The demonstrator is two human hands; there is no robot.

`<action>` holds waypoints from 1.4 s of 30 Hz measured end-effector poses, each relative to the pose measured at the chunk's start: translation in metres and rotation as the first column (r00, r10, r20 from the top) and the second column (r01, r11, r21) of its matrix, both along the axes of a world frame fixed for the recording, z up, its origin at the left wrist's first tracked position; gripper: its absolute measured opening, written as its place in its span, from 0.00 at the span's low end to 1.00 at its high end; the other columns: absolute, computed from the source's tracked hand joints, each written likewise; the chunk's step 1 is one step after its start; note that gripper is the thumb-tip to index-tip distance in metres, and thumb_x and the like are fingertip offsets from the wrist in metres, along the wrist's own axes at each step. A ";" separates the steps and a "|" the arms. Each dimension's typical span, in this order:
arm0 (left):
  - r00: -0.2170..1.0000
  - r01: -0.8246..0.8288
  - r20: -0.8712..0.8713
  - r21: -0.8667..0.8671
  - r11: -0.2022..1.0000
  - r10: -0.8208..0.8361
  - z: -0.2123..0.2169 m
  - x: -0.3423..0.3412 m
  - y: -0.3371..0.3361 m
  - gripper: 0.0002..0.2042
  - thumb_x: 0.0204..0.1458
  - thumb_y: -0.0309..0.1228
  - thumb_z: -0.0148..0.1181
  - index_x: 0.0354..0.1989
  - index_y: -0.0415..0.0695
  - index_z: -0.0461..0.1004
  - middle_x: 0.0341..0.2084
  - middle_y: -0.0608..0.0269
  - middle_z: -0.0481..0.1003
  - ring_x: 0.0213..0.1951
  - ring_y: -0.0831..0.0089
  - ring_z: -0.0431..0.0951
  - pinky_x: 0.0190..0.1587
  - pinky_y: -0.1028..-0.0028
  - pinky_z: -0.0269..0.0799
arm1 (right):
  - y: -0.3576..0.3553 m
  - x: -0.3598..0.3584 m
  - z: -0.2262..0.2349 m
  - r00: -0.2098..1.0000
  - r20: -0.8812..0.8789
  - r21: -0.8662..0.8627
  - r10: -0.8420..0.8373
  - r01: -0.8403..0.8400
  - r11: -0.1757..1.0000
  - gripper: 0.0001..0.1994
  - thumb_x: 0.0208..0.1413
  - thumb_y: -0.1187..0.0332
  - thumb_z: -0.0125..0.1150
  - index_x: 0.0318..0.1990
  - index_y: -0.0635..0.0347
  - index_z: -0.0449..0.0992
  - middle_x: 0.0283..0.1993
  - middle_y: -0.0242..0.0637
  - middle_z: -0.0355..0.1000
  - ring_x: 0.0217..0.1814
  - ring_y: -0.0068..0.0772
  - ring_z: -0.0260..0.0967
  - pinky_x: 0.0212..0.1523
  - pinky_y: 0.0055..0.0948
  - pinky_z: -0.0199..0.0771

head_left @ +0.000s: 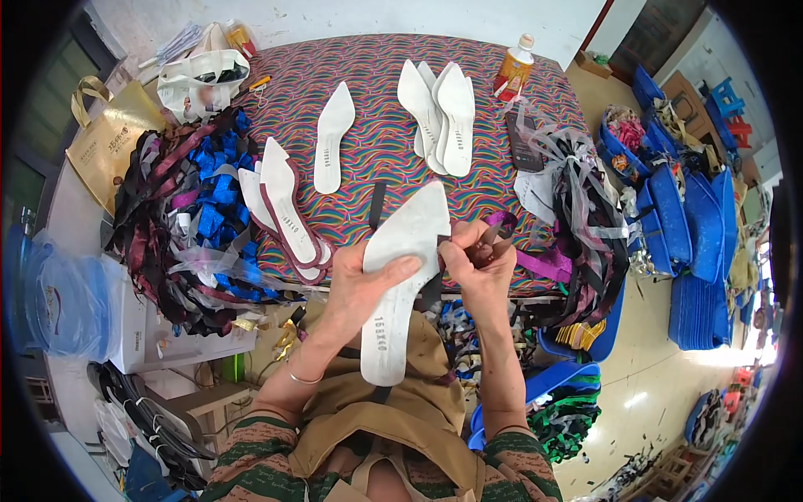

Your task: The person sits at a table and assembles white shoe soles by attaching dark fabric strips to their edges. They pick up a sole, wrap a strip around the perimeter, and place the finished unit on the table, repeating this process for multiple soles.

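Observation:
Above my lap, my left hand (368, 280) grips a white pointed insole (391, 322), thumb across its face and toe pointing away from me. At the insole's right edge, near the notch, my right hand (477, 261) pinches a dark strip (432, 294) that runs down along the edge. Something dark is tucked in the right palm, too hidden to name. Purple ribbon (542, 264) lies just right of that hand. Beyond my left hand, several insoles with maroon edging (288, 209) overlap on the table. A short black strip (377, 206) lies behind the held insole.
On the patterned tablecloth (368, 63) lie a single white insole (335, 138), a fanned pile of insoles (454, 121), a phone (524, 142) and a drink bottle (514, 69). Ribbon heaps (213, 201) flank the left, with more black ribbons (595, 251) right. Blue baskets (698, 226) stand beyond.

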State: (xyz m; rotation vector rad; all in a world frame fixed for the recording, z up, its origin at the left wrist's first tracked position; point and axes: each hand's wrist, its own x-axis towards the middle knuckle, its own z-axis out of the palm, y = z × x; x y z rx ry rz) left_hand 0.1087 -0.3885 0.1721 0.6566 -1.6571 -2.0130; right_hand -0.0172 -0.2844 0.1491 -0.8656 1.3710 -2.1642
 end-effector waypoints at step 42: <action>0.983 0.117 -0.178 0.369 0.922 -0.054 0.001 -0.008 0.003 0.13 0.60 0.33 0.54 0.44 0.34 0.71 0.25 0.57 0.76 0.24 0.73 0.77 0.32 0.70 0.76 | 0.044 0.045 -0.025 0.722 -0.691 0.349 0.037 0.288 0.892 0.06 0.51 0.77 0.63 0.37 0.67 0.76 0.21 0.42 0.68 0.18 0.34 0.64 0.20 0.28 0.63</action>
